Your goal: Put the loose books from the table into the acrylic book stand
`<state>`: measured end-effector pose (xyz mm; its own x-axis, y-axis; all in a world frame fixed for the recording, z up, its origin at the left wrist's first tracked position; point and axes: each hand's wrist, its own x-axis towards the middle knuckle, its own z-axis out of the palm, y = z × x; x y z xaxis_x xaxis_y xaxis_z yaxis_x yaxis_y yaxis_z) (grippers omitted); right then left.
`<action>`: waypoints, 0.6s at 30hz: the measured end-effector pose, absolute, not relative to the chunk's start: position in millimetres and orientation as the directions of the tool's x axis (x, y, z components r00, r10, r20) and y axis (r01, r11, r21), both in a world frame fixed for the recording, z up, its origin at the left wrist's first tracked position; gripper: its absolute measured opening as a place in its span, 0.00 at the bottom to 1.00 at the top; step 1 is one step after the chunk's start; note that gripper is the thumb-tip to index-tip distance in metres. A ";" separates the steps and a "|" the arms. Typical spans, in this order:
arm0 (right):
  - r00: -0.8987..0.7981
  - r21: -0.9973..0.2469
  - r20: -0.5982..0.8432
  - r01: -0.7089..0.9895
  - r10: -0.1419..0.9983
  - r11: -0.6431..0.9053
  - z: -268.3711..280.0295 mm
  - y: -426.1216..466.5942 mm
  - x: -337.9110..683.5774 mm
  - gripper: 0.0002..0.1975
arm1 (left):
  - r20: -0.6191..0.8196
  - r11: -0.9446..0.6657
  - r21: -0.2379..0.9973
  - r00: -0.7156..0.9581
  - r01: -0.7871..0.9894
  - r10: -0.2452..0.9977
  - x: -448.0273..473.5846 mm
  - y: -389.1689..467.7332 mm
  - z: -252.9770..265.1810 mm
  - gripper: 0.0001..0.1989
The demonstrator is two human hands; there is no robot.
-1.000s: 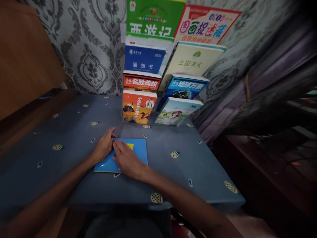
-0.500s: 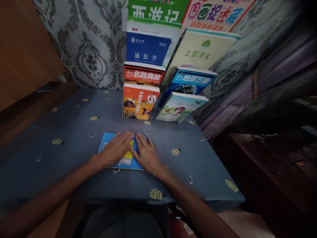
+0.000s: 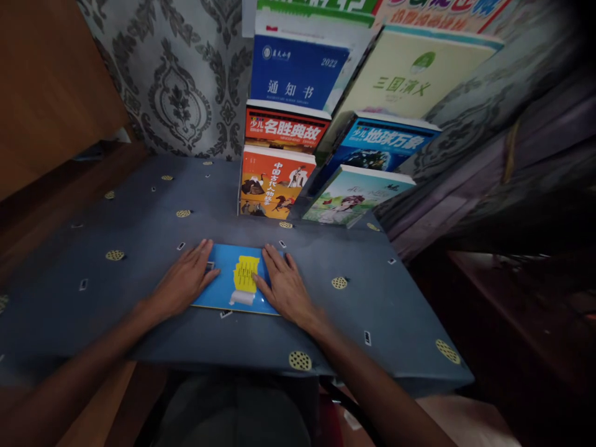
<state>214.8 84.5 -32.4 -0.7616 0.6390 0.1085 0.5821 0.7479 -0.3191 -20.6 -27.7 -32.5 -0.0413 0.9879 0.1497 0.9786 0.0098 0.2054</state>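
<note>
Left hand, right hand spread flat on blue book; step seems pressing; any lift next needs fingertips underneath.

The book is blue with a yellow patch, the desk grey-blue with spotty yellow shapes, the wall grey with swirls.

blue booklet — left edge partly under left hand | green book — top cropped
</note>
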 end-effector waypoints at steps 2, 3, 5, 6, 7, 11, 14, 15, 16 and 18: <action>-0.763 -0.329 0.117 0.574 0.635 0.750 -32.9 86.0 216.1 0.31 | 0.136 0.027 0.213 -0.057 0.977 0.989 -24.7 -32.3 -33.4 0.34; -0.765 -0.334 0.119 0.570 0.633 0.751 -32.5 86.9 216.9 0.31 | 0.133 0.028 0.206 -0.057 0.978 0.989 -25.5 -33.3 -33.5 0.34; -0.768 -0.345 0.118 0.563 0.629 0.751 -30.8 88.8 218.4 0.30 | 0.152 0.034 0.160 -0.059 0.987 0.987 -24.3 -33.9 -32.7 0.33; -0.772 -0.350 0.116 0.557 0.625 0.754 -29.8 89.9 219.1 0.29 | 0.172 0.031 0.122 -0.052 0.992 0.984 -22.2 -34.1 -31.4 0.32; -0.778 -0.355 0.116 0.548 0.617 0.757 -28.9 91.1 219.7 0.28 | 0.190 0.015 0.082 -0.030 0.997 0.981 -19.0 -34.5 -29.6 0.31; -0.795 -0.366 0.143 0.511 0.589 0.778 -27.6 95.4 220.9 0.26 | 0.177 -0.225 -0.005 0.222 0.974 0.959 2.8 -39.6 -20.2 0.32; -0.796 -0.358 0.162 0.503 0.583 0.787 -27.5 96.6 221.6 0.26 | 0.148 -0.325 -0.021 0.324 0.946 0.934 19.2 -42.4 -17.6 0.33; -0.797 -0.354 0.166 0.501 0.580 0.790 -27.2 96.5 222.2 0.26 | 0.145 -0.329 -0.034 0.330 0.944 0.933 22.7 -42.5 -18.0 0.33; -0.799 -0.351 0.171 0.498 0.577 0.793 -26.7 96.0 223.0 0.26 | 0.144 -0.331 -0.055 0.336 0.942 0.931 25.0 -42.3 -18.9 0.32; -0.801 -0.343 0.181 0.493 0.571 0.800 -25.4 94.1 225.3 0.26 | 0.137 -0.355 -0.117 0.369 0.928 0.919 26.7 -42.2 -21.5 0.31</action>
